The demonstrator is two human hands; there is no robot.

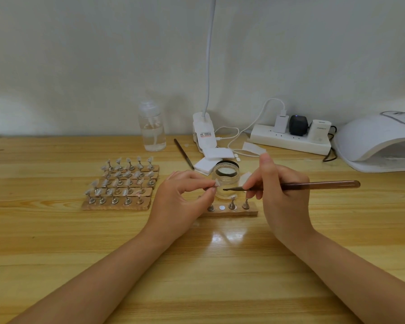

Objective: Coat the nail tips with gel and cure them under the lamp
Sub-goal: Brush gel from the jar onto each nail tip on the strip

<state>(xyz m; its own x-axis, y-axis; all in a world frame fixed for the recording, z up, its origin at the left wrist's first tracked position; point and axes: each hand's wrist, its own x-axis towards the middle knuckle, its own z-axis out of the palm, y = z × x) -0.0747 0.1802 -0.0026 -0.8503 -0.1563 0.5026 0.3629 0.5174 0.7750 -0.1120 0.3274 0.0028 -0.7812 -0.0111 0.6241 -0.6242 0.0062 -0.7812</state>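
Left hand point(180, 195) pinches a tip point(216, 183) steady; right hand point(283, 190) grips the brush point(290, 185), which should stroke thin, even gel.

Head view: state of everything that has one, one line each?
left hand: pinches a nail tip
right hand: grips the brush
gel jar: lid off
near strip: one stand slot bare
curing lamp: display lit
power strip: three plugs in
pump bottle: upright, part full
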